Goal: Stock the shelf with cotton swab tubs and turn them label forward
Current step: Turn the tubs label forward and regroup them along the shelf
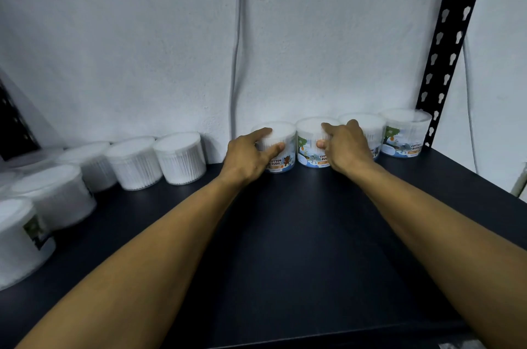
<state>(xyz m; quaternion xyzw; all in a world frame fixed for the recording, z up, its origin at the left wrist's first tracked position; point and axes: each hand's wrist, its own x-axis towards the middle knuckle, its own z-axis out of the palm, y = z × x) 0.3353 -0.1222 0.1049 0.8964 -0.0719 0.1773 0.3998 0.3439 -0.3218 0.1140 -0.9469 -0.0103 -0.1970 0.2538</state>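
Observation:
Several clear cotton swab tubs stand in a row along the back wall of a dark shelf. My left hand grips one tub from its left side, thumb on the front, its label partly showing. My right hand grips the neighbouring tub, whose colourful label faces forward. Two more tubs to the right also show their labels. Three tubs to the left show only white swabs.
More tubs curve along the left edge toward me, one with a dark label patch. A black perforated upright rises at the right rear corner. A white wall and a cable lie behind.

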